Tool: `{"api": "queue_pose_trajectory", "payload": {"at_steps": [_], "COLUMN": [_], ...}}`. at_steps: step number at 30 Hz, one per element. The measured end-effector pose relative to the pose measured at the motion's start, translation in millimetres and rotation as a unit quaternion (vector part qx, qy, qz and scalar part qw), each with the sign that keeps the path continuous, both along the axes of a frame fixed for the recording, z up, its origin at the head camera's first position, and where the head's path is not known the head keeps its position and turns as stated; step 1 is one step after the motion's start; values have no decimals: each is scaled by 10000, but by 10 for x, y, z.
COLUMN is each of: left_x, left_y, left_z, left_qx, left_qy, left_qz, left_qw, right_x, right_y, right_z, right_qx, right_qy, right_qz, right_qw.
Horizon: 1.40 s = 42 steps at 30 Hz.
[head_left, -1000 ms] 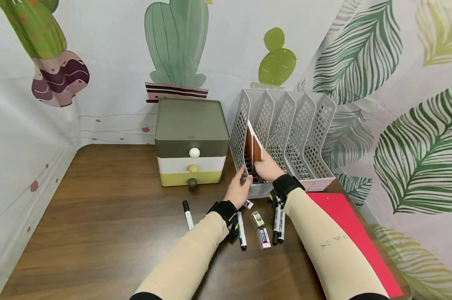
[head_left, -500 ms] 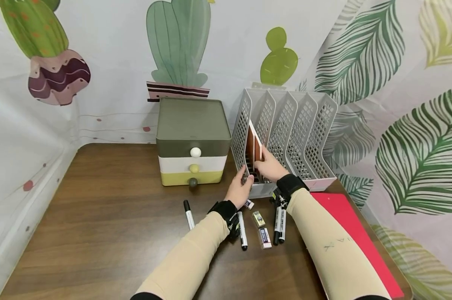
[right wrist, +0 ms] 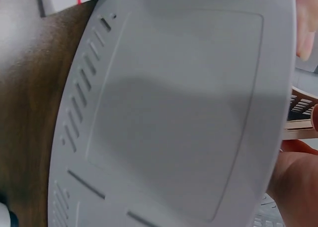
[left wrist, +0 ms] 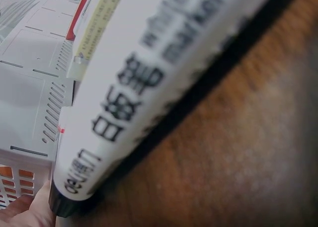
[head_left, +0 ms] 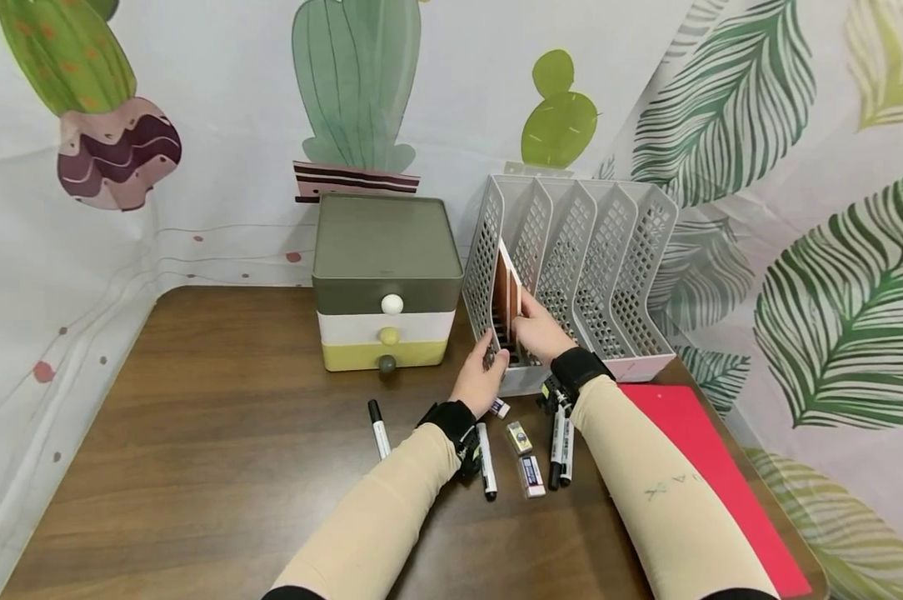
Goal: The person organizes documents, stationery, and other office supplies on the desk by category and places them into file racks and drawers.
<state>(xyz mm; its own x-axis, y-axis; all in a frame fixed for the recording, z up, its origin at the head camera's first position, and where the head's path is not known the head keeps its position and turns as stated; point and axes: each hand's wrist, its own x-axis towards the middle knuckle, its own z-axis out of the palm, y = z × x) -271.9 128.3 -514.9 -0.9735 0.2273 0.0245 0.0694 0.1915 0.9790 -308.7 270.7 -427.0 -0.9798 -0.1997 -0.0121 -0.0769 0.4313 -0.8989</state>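
A grey file organizer with several slots stands at the back right. In its leftmost slot a thin, brown-covered notebook with pale edges stands upright; a second brown panel lies close against its left side. My right hand pinches the notebook by its near edge, thumb on the left side; the right wrist view shows pale edges between the fingers. My left hand holds the organizer's front left corner, its thumb and fingers on either side of the rim. The hand shows only partly in the left wrist view.
A small drawer box stands left of the organizer. Whiteboard markers and small erasers lie in front, under and between the forearms. A red folder lies along the table's right edge, partly beneath the right arm.
The notebook in my right hand has shifted slightly left, narrowing the gap to the brown panel beside it. My left hand keeps its place on the organizer.
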Motion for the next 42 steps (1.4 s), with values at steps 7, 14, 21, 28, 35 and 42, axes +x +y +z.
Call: {"api": "queue_pose_trajectory", "payload": {"at_steps": [7,14,21,28,35,42], "left_x": [81,80,120,97,48,43], "left_y": [6,36,30,21,-1,-21], "left_z": [69,54,120,109,70,69], "left_qx": [3,31,17,-22,-35,-35], "left_qy": [-29,47,-39,6,-21,-68], "left_qz": [9,57,73,55,60,69], "left_qw": [10000,10000,10000,10000,10000,9999], "right_x": [-97,-171,-223,-265,-241,-248], "right_y": [-62,-77,-78,-77,-82,-91], "right_z": [-47,-23,-19,-32,-18,-34], "right_qx": [-310,-425,-395,-143,237,524], "right_qy": [16,90,124,155,233,292], "right_qz": [-49,-54,-115,-158,-67,55], "right_qw": [9995,9990,9991,9997,9994,9982]}}
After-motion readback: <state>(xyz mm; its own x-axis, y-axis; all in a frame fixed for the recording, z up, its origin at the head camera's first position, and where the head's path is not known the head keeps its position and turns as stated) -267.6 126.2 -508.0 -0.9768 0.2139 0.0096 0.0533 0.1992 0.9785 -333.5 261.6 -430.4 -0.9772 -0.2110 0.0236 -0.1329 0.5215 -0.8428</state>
